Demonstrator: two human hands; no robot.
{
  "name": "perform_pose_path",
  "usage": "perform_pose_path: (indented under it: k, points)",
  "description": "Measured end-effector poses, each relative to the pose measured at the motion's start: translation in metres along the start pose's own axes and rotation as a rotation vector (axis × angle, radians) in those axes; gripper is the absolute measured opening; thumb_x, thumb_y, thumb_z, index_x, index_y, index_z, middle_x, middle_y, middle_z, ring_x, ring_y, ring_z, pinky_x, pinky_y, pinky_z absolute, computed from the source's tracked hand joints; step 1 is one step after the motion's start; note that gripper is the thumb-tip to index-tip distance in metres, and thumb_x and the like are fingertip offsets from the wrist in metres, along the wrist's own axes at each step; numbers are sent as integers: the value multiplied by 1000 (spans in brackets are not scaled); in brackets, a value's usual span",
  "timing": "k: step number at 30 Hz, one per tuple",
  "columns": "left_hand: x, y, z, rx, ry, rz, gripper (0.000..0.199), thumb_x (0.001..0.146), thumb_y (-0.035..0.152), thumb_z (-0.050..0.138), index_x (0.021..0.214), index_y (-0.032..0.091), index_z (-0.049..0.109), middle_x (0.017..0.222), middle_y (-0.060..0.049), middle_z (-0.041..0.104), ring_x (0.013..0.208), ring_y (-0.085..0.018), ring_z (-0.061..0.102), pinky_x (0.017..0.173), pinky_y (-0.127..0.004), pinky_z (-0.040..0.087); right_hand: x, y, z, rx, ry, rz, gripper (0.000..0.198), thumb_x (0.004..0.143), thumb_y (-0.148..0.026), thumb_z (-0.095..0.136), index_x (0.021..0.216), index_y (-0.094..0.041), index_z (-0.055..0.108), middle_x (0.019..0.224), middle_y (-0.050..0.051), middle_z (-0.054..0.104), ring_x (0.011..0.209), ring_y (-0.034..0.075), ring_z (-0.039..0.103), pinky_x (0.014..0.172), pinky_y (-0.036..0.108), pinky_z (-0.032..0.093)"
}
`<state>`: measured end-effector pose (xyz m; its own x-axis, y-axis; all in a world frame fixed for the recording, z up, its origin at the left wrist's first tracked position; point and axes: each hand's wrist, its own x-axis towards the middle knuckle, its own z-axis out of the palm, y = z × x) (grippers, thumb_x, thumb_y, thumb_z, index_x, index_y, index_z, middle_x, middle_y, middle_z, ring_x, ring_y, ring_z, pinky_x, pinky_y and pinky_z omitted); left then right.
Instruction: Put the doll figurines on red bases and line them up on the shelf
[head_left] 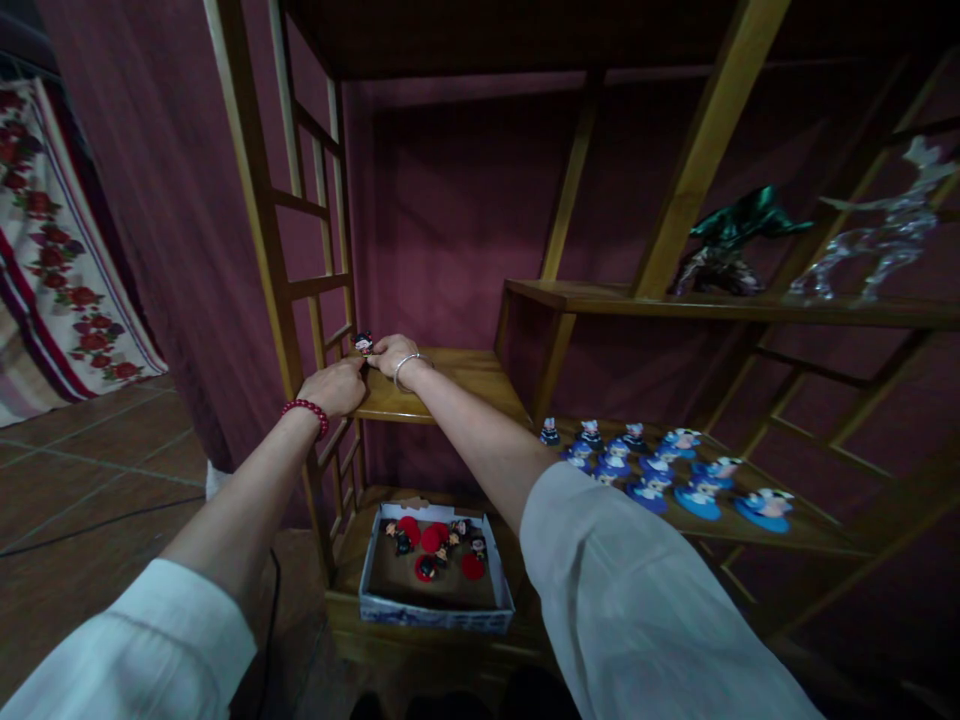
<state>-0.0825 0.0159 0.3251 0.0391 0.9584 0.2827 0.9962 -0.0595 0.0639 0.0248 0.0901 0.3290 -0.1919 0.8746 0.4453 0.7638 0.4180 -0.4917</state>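
A small figurine [364, 343] with dark hair and a pale face stands upright at the left end of a wooden shelf [472, 375], near the lattice side. My right hand [391, 354], with a silver bangle at the wrist, closes its fingers at the figurine's base from the right. From the front left, my left hand [337, 387], wearing a red bead bracelet, has its fingers bent in at the same base. The base itself is mostly covered by my fingers. Below, an open cardboard box [435, 612] holds several similar figurines [427, 567] on red round bases, lying tumbled.
Several blue and purple figurines [651, 482] stand in rows on the lower right shelf. A green-draped sculpture [739, 240] and a clear glass-like animal figure [870, 240] sit higher up. Wooden posts [259, 210] frame the unit; a dark cable [112, 517] crosses the tiled floor.
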Motion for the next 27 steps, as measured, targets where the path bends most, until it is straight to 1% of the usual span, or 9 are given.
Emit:
perform_pose_path:
  k: [5,9,13,18,24,27]
  points:
    - [-1,0,-1,4,-7,1,45,80,28,26,123,25,39,117,-7,55,100,-22,54,77,-31,43,3,5,3,57,48,57,22,61,-23,63,83,-25,66,82,0,67,77,13,60,64,20,43]
    - [1,-1,1,-4,1,11,45,82,34,22,122,23,41,120,-8,52,104,-22,51,81,-32,41,2,4,0,40,8,66,18,61,-20,61,78,-22,68,81,1,67,76,13,60,63,19,43]
    - [1,0,2,-9,11,31,48,83,42,19,121,22,41,124,-7,48,108,-22,48,85,-34,38,0,0,-5,15,-20,41,17,62,-17,60,77,-20,68,80,3,68,76,13,60,63,18,43]
    - [1,0,2,-17,12,62,48,83,41,18,124,24,37,129,-5,43,112,-21,44,88,-34,36,-2,-1,-10,-7,-36,0,16,63,-17,60,77,-18,69,79,3,68,75,13,61,63,17,43]
    - [4,-1,3,-12,4,87,49,83,42,18,123,22,37,132,-5,39,115,-19,41,91,-32,33,-1,2,-8,24,-33,11,16,64,-20,61,78,-19,68,80,2,68,73,11,60,62,16,42]
    - [3,0,2,-5,-1,84,50,83,44,17,124,22,37,131,-5,40,114,-21,42,90,-34,35,0,4,-6,14,-49,9,15,64,-21,61,78,-20,67,80,1,67,74,11,60,63,16,42]
